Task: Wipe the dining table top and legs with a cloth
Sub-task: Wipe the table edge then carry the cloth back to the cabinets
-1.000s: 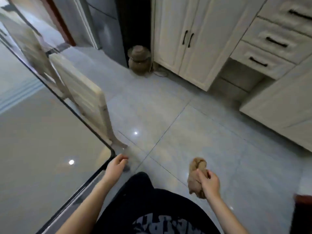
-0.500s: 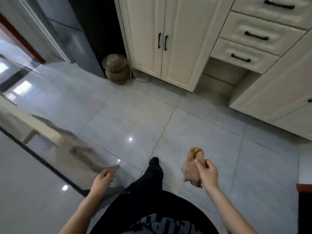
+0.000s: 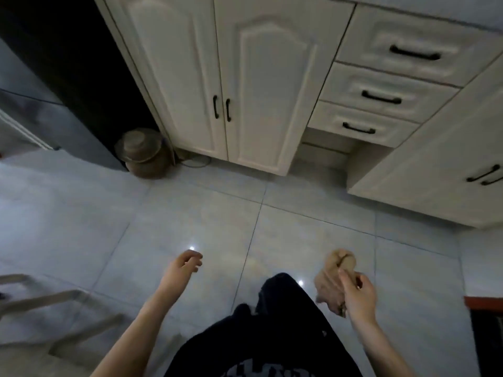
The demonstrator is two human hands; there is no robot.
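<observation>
Tiled floor [image 3: 190, 213]; cloth [image 3: 333, 278] in right hand [image 3: 358, 293]

Bare tiled floor [image 3: 190, 213] ahead gives room; cabinets [image 3: 258, 91], a lidded jar [image 3: 141, 153] and a wooden frame [image 3: 62, 296] border it

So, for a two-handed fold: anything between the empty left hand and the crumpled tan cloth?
Nothing blocks it; only the black-trousered leg shows lower between left hand and crumpled tan cloth, gripped by the right hand.

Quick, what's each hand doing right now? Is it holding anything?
Left hand: open, fingers loosely curled, holding nothing.
Right hand: closed around the bunched tan cloth.
</observation>
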